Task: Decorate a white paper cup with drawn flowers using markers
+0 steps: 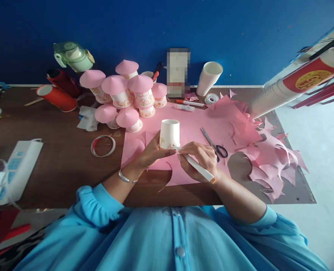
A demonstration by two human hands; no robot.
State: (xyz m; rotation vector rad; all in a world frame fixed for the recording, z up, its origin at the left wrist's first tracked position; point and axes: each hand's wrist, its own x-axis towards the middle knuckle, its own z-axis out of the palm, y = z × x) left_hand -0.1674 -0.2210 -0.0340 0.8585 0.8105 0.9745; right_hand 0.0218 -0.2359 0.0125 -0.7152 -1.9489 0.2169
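Note:
My left hand [152, 151] is closed around the lower left side of a white paper cup [169, 132], with the thumb along its bottom. Small orange flower drawings mark the cup's lower part. In my right hand [200, 160] is a white marker [197, 168] with an orange end, its tip at the cup's lower right. Both hands are above sheets of pink paper [158, 113]. Scissors [213, 143] with black handles lie to the right of my right hand. Decorated paper cups with pink cone roofs [140, 83] stand behind, to the left.
Pink paper scraps [271, 158] cover the right side. Stacked white cups [209, 77] stand by the blue wall. A tape roll [102, 146], a power strip [20, 169], a red cup [56, 98] and a green-lidded bottle [75, 56] are on the left. Another marker [191, 102] lies behind the cup.

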